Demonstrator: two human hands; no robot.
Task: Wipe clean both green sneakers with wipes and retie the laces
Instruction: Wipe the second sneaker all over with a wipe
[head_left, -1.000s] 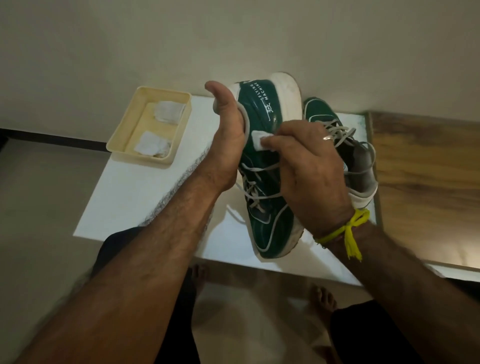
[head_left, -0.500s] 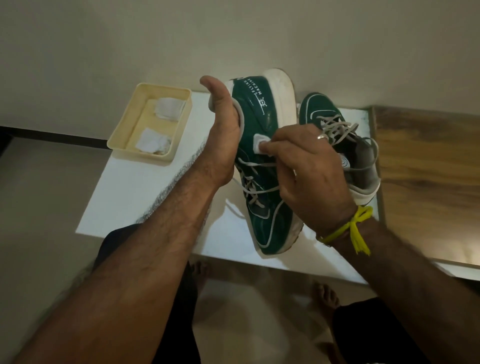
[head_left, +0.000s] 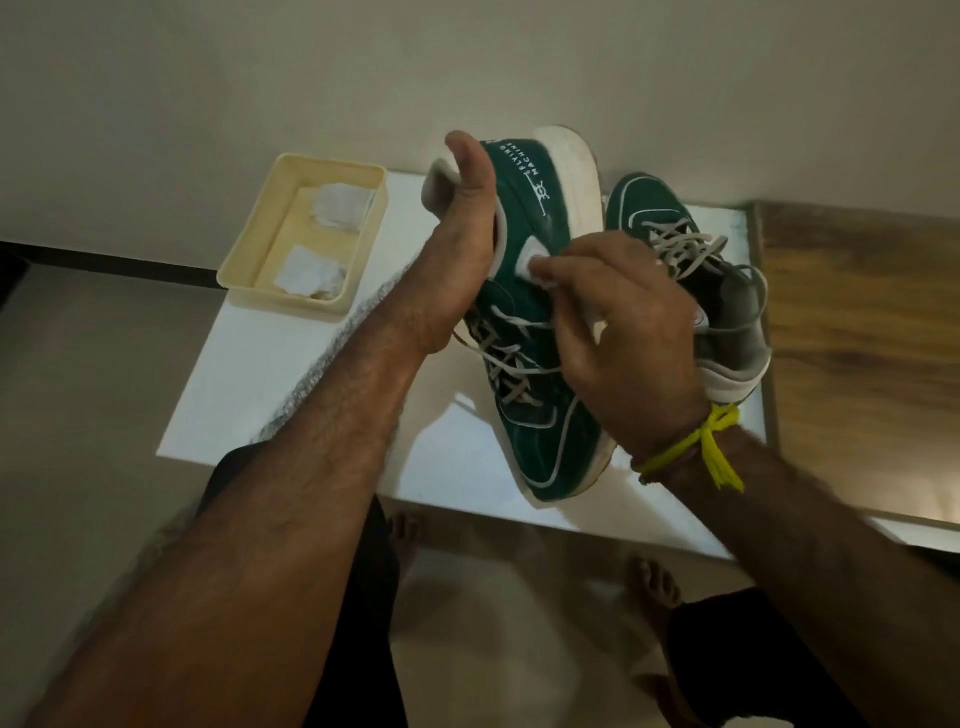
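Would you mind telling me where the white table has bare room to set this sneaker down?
Bare white table lies between the tray and the near edge. It is crowded on the right, where the second sneaker sits beside the held sneaker.

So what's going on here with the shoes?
A person is cleaning a pair of green sneakers. The left hand grips the raised sneaker at its heel collar, tipping it up off the white table. The right hand pinches a small white wipe against its side. The second sneaker sits on the table behind, laces loose. A cream tray nearby holds more wipes.
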